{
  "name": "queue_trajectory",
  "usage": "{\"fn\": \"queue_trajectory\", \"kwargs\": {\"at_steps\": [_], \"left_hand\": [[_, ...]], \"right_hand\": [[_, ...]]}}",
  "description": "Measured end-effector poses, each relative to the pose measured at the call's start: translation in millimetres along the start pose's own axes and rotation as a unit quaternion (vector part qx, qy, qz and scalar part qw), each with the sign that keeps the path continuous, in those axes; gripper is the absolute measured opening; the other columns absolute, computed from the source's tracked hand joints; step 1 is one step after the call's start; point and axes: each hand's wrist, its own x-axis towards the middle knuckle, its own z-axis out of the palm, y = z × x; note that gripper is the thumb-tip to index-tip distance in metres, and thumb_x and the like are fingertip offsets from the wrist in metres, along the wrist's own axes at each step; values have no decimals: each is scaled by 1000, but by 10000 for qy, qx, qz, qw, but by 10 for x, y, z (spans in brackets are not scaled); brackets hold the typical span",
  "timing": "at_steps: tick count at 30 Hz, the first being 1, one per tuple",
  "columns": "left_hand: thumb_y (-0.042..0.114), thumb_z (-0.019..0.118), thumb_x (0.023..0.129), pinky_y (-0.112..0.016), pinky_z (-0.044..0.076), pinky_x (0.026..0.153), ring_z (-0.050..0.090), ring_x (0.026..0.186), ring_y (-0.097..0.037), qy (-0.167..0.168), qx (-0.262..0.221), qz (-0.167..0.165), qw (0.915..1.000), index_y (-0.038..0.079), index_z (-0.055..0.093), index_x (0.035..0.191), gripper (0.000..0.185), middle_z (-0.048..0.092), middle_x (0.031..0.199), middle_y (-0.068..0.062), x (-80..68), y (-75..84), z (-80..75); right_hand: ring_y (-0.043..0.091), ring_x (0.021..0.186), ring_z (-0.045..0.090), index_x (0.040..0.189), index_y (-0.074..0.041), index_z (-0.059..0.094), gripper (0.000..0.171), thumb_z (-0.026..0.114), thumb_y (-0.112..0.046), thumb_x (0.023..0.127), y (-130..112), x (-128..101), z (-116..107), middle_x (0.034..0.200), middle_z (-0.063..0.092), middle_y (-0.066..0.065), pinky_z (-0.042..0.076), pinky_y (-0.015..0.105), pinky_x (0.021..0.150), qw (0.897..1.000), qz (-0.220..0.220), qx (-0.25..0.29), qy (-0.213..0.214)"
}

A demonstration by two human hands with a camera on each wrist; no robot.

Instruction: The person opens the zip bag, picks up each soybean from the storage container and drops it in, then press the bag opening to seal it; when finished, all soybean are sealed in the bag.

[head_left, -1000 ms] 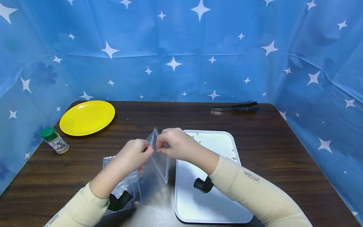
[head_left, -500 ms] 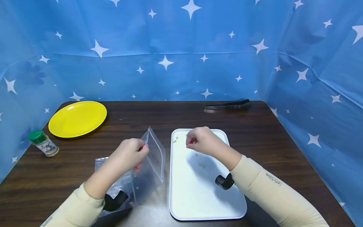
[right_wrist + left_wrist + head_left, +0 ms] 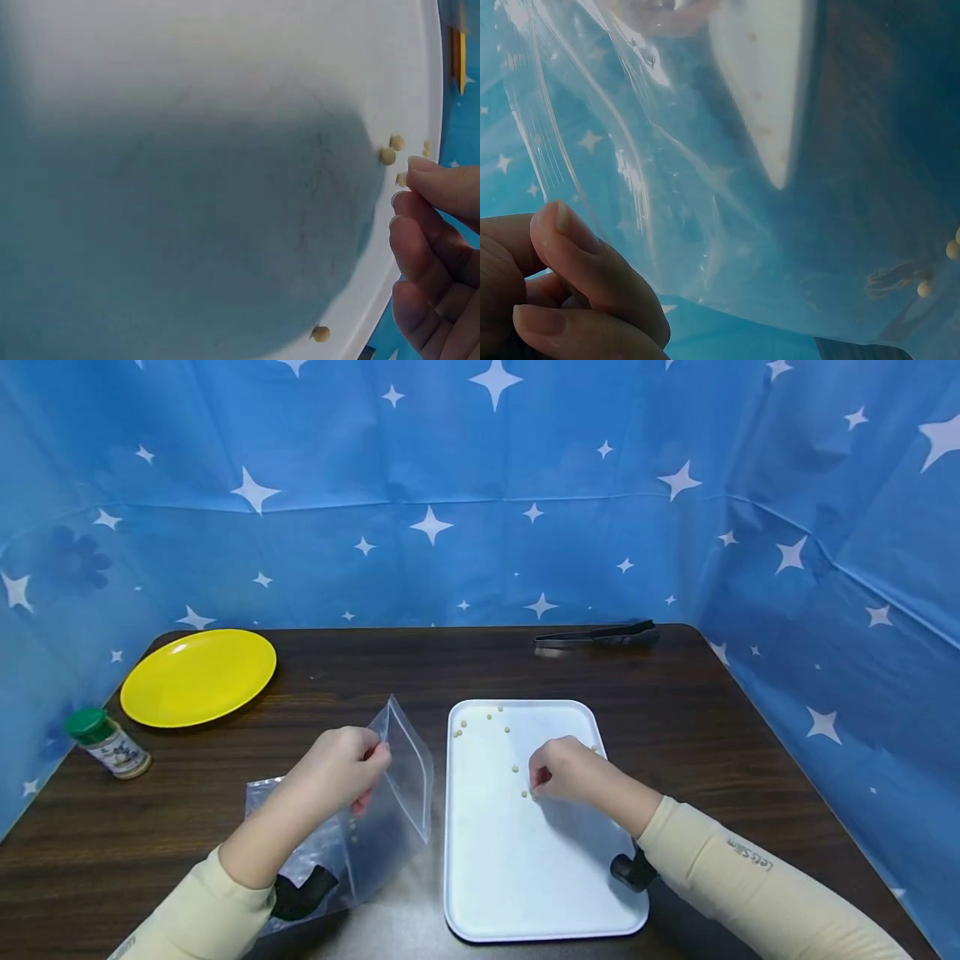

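My left hand [image 3: 378,753] pinches the top edge of a clear zip bag [image 3: 397,802] and holds it upright on the table, left of a white tray [image 3: 525,877]. In the left wrist view the bag's film [image 3: 727,225] fills the frame beside my fingers [image 3: 562,277], and a few beige beans [image 3: 926,287] lie inside it. My right hand [image 3: 536,791] is down on the tray's middle, fingers curled, its fingertips [image 3: 427,169] closing on one small bean [image 3: 401,179]. More beans [image 3: 514,768] lie scattered over the tray's far half.
A yellow plate [image 3: 198,677] sits at the far left, with a green-lidded spice jar [image 3: 108,743] near the left edge. Black tongs [image 3: 596,635] lie along the back of the dark wooden table [image 3: 712,735]. Blue star-print cloth [image 3: 480,485] walls three sides.
My right hand left the bag's mouth, moved right over the tray, then came down to its middle. The left hand kept hold of the bag.
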Motion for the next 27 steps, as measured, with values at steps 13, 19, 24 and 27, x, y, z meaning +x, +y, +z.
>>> {"fn": "queue_trajectory", "kwargs": {"at_steps": [13, 19, 24, 27], "left_hand": [[17, 46, 94, -33, 40, 50, 56, 46, -25, -2, -16, -133, 9999, 5, 49, 66, 30, 50, 46, -5, -26, 3, -24], [16, 46, 94, -33, 41, 51, 55, 46, -23, 20, -60, -168, 9998, 5, 50, 67, 30, 51, 46, -5, -42, -3, -34], [16, 46, 94, -33, 41, 51, 55, 46, -24, 47, -77, -163, 9998, 4, 49, 67, 29, 51, 46, -5, -49, -18, -39], [16, 47, 94, -33, 41, 51, 56, 46, -24, 49, -99, -161, 9998, 4, 49, 67, 29, 51, 46, -5, -53, -28, -38]], "right_hand": [[7, 59, 50, 66, -15, 67, 17, 77, -3, 72, -19, 9, 125, 61, 57, -11, 45, 22, 58, 9995, -297, -86, 77], [8, 59, 50, 67, -16, 67, 17, 74, -4, 75, -61, 20, 73, 61, 56, -12, 45, 22, 58, 9995, -272, -51, 176], [9, 62, 51, 72, -12, 69, 10, 74, -5, 77, -241, 88, -170, 65, 58, -9, 47, 22, 61, 9973, -437, 79, 582], [10, 64, 52, 77, -11, 70, 6, 75, -7, 78, -408, 152, -324, 69, 59, -7, 47, 20, 61, 9938, -671, 194, 865]]}}
